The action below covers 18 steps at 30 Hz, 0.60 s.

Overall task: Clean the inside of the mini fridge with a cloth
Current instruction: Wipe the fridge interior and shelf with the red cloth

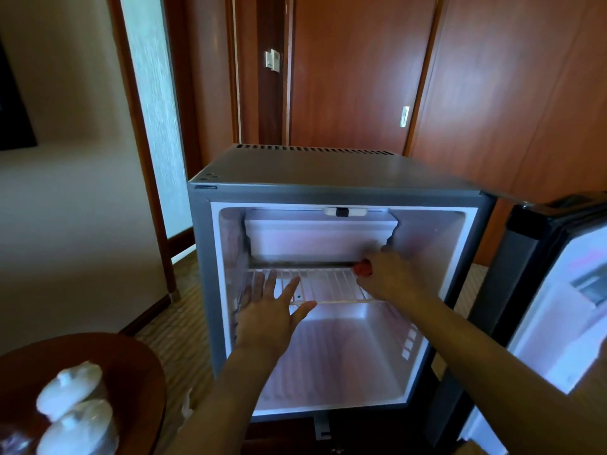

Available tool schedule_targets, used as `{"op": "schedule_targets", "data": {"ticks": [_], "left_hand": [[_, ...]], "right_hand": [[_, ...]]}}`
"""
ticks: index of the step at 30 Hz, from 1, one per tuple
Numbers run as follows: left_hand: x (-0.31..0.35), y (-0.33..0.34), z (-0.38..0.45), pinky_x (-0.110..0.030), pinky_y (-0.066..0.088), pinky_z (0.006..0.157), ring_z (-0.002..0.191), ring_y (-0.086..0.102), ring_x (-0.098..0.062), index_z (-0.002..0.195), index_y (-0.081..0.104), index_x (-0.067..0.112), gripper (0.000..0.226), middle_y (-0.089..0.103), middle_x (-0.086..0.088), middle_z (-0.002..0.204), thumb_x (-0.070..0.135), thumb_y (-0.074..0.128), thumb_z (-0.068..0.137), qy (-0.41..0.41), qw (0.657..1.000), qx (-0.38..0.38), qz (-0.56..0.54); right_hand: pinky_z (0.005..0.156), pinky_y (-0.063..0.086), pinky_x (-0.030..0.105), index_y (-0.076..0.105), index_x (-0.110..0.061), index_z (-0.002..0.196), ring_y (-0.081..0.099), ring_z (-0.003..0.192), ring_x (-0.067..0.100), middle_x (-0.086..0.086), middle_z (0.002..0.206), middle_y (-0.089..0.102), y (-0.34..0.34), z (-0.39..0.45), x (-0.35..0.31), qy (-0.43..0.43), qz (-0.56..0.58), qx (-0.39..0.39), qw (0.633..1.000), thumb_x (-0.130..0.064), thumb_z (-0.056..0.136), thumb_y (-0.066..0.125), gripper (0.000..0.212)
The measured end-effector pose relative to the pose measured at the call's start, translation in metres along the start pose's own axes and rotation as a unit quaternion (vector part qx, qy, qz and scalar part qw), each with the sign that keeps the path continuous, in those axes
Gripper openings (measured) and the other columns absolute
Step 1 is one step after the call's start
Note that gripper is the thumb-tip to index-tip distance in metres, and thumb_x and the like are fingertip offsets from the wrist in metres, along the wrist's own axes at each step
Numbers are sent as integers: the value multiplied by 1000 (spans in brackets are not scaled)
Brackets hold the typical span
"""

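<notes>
while the left hand [267, 318] lies flat by the wire shelf [323, 285], the right hand [387, 274] clenches a red cloth [362, 268]

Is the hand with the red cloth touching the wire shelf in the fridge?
Cannot tell. In the head view the right hand grips the red cloth at the wire shelf's back right corner, hiding any contact.

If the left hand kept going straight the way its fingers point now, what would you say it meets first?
Most likely the white wire shelf: the left hand is open, its fingers reaching over the shelf's front edge. Depth is unclear; it may already touch it.
</notes>
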<state>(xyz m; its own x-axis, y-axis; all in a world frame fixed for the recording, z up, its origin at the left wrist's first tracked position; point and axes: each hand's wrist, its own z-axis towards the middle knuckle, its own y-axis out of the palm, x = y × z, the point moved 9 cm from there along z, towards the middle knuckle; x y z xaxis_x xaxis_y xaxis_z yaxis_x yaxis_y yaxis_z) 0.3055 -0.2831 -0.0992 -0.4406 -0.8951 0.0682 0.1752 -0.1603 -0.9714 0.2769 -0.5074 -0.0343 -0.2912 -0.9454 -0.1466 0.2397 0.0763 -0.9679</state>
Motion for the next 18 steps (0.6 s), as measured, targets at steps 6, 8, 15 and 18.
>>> {"op": "schedule_targets", "data": {"ticks": [6,8,15,18], "left_hand": [[-1,2,1,-40,-2,125,156,-4,-26,157,7,46,78,1,-4,169,79,3,87,3,1000,23,-13],[0,1,1,-41,1,126,156,-1,-25,158,9,45,84,2,-4,169,81,-6,83,10,999,37,-13],[-2,1,1,-39,2,125,156,1,-23,157,11,48,78,4,-1,169,80,2,86,8,999,50,-16],[-2,-1,0,-37,1,124,156,3,-22,155,15,51,75,8,0,169,80,6,87,10,997,68,-22]], "right_hand": [[103,46,31,64,-22,127,58,115,28,9,135,49,-19,2,-78,-151,138,143,968,-29,91,72,38],[105,46,36,62,-21,128,52,121,30,12,138,44,-16,0,-131,-238,110,189,946,-27,92,70,37],[100,52,44,57,-24,131,49,127,34,13,143,41,1,14,-136,-311,7,180,933,-23,89,74,45],[93,56,50,61,-17,125,57,115,39,18,134,47,-9,16,-52,-221,45,201,953,-18,86,76,43]]}}
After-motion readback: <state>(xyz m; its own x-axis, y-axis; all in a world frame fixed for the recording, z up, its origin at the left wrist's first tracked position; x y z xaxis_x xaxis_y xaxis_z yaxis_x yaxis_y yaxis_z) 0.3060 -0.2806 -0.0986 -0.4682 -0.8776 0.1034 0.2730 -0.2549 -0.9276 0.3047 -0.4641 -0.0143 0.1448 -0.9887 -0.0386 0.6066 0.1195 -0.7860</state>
